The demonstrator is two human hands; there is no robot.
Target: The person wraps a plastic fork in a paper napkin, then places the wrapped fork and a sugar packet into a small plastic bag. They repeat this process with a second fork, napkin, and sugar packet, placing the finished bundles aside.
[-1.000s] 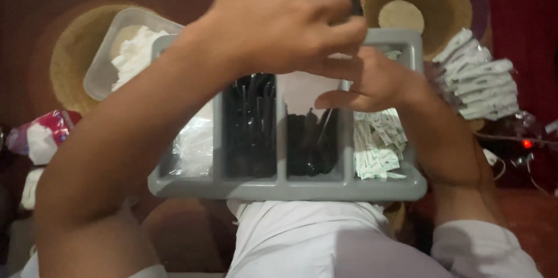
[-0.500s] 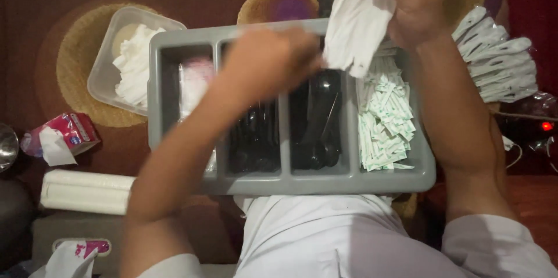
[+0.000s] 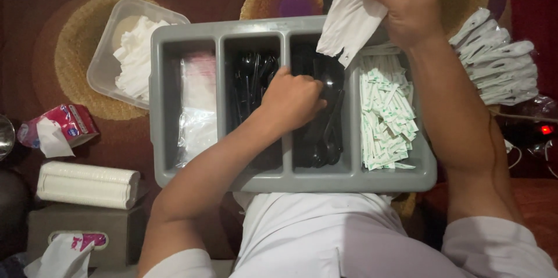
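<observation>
Left hand (image 3: 293,99), fingers curled around black spoons (image 3: 325,121), could snag several; right hand (image 3: 407,4) pinching the white sleeve (image 3: 349,16) may tear it.

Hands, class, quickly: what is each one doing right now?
Left hand: closed among the black spoons; grip cannot be told.
Right hand: holding a white paper sleeve.

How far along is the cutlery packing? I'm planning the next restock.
Done: a fan of wrapped packs lies right of the grey tray. In hand: right hand holds a white sleeve; left hand reaches among black spoons. Left: compartments remain well stocked.
</observation>
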